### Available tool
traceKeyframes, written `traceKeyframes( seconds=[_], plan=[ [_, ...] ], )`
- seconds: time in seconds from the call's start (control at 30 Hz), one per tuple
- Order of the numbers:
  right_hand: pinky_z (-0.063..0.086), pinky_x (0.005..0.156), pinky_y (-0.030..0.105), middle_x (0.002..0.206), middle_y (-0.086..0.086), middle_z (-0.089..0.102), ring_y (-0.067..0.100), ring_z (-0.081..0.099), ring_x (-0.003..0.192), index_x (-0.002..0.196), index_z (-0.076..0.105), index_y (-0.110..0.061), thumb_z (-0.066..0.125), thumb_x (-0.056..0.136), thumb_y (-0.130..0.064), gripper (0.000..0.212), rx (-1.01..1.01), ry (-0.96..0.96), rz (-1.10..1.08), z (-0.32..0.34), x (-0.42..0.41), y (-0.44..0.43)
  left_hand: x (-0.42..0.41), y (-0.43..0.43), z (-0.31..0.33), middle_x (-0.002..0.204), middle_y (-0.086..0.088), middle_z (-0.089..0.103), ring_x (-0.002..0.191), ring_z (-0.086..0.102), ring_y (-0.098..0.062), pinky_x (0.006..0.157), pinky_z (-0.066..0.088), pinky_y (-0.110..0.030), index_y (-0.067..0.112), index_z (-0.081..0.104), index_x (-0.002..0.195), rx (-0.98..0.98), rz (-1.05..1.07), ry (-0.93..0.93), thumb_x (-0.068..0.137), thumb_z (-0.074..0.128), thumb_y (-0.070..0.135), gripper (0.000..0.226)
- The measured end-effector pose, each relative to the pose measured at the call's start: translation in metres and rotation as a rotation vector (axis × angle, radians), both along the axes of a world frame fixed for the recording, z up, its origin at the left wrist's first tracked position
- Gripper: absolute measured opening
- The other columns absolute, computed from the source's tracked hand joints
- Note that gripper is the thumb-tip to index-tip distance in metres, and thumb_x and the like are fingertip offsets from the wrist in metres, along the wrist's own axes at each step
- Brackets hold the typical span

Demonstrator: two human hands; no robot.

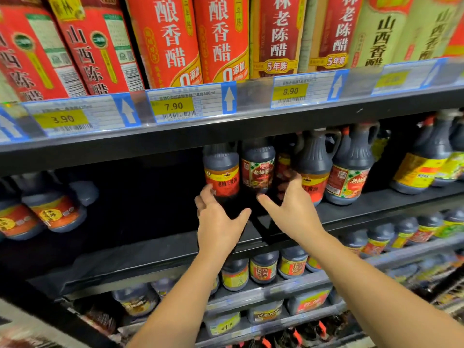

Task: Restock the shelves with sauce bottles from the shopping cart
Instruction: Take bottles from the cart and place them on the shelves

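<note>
Red vinegar packs [170, 41] above yellow price tags [173, 106]

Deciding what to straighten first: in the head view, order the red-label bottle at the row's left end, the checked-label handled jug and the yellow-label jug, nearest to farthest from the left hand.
1. Red-label bottle, at the fingertips of the left hand.
2. Checked-label handled jug, further right on the same shelf.
3. Yellow-label jug, at that shelf's far right.
</note>
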State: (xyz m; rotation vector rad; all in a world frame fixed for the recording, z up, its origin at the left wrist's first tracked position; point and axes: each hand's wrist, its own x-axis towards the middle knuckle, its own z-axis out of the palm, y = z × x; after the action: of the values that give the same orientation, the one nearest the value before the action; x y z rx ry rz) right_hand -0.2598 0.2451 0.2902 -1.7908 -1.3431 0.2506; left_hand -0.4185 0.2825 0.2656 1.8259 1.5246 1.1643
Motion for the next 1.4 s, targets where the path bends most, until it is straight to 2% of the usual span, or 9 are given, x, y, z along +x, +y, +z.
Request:
traceKeyframes(
  seconds=[0.17,0.4,0.57,0.7,0.83,0.93,1.07,1.2,1.4],
  plan=[
    [0.052,0.075,0.03,0.103,-0.007,0.058,0.007,0.059,0.092,0.132,0.038,-0.022,0.069,0.084,-0.041,0.06,0.163,0.069,-0.041,-0.005,0.019,-0.07,0.02,-0.039,0.002,0.128,0.005,0.035,0.121,0.043,-0.018,0.087,0.041,-0.031,0.021,0.03,0.137,0.104,-0.194,-0.007,0.078,0.076,0.045,0.079],
    [0.047,0.07,0.01,0.104,-0.01,0.061,0.002,0.061,0.089,0.122,0.046,-0.027,0.07,0.087,-0.022,0.042,0.266,0.143,-0.212,-0.037,0.074,-0.163,0.087,-0.091,-0.005,0.127,0.011,0.043,0.116,0.045,-0.009,0.085,0.037,-0.013,0.027,0.036,0.134,0.091,-0.57,-0.11,0.079,0.067,0.048,0.067],
    [0.049,0.067,0.016,0.096,-0.011,0.061,0.005,0.061,0.083,0.12,0.047,-0.026,0.069,0.089,-0.021,0.039,0.202,0.151,-0.408,-0.08,0.125,-0.234,0.15,-0.129,-0.037,0.123,0.007,0.048,0.115,0.049,-0.012,0.09,0.038,-0.014,0.021,0.043,0.129,0.007,-0.776,-0.064,0.078,0.066,0.048,0.062],
    [0.046,0.064,0.013,0.091,-0.012,0.06,0.008,0.059,0.076,0.119,0.046,-0.028,0.069,0.089,-0.021,0.038,0.152,0.21,-0.541,-0.115,0.165,-0.284,0.206,-0.16,-0.069,0.119,0.012,0.047,0.113,0.046,-0.005,0.088,0.032,-0.005,0.034,0.039,0.122,-0.082,-0.931,0.05,0.075,0.057,0.061,0.058],
    [0.047,0.065,0.017,0.088,-0.008,0.062,0.006,0.061,0.077,0.119,0.046,-0.029,0.068,0.089,-0.026,0.038,0.073,0.239,-0.662,-0.154,0.204,-0.328,0.262,-0.189,-0.1,0.118,0.017,0.046,0.115,0.045,-0.001,0.093,0.037,-0.019,0.037,0.038,0.123,-0.197,-1.048,0.151,0.077,0.064,0.056,0.056],
    [0.045,0.061,0.016,0.085,-0.011,0.059,0.004,0.058,0.076,0.119,0.044,-0.035,0.067,0.091,-0.031,0.037,0.027,0.29,-0.715,-0.185,0.228,-0.356,0.298,-0.206,-0.124,0.11,0.025,0.045,0.102,0.039,0.009,0.084,0.03,-0.003,0.029,0.044,0.124,-0.192,-1.094,0.236,0.084,0.073,0.037,0.049],
    [0.044,0.062,0.027,0.082,-0.007,0.059,0.006,0.058,0.074,0.11,0.048,-0.03,0.071,0.088,-0.024,0.032,-0.063,0.308,-0.81,-0.228,0.256,-0.386,0.335,-0.224,-0.154,0.121,0.013,0.05,0.111,0.05,-0.006,0.093,0.042,-0.024,0.025,0.047,0.134,-0.259,-1.125,0.389,0.085,0.071,0.038,0.056],
    [0.052,0.069,0.038,0.087,-0.004,0.063,0.014,0.062,0.079,0.104,0.055,-0.021,0.07,0.087,-0.023,0.023,-0.151,0.402,-0.872,-0.271,0.267,-0.413,0.36,-0.24,-0.183,0.117,0.008,0.053,0.106,0.054,-0.011,0.089,0.043,-0.026,0.021,0.051,0.128,-0.307,-1.123,0.47,0.083,0.074,0.035,0.053],
    [0.031,0.06,0.013,0.09,-0.006,0.061,0.008,0.055,0.078,0.107,0.051,-0.022,0.071,0.085,-0.022,0.029,-0.339,0.475,-0.909,-0.331,0.27,-0.445,0.384,-0.254,-0.23,0.111,0.013,0.053,0.101,0.055,-0.01,0.085,0.046,-0.031,0.034,0.049,0.118,-0.475,-1.171,0.637,0.084,0.071,0.035,0.04]
  ],
)
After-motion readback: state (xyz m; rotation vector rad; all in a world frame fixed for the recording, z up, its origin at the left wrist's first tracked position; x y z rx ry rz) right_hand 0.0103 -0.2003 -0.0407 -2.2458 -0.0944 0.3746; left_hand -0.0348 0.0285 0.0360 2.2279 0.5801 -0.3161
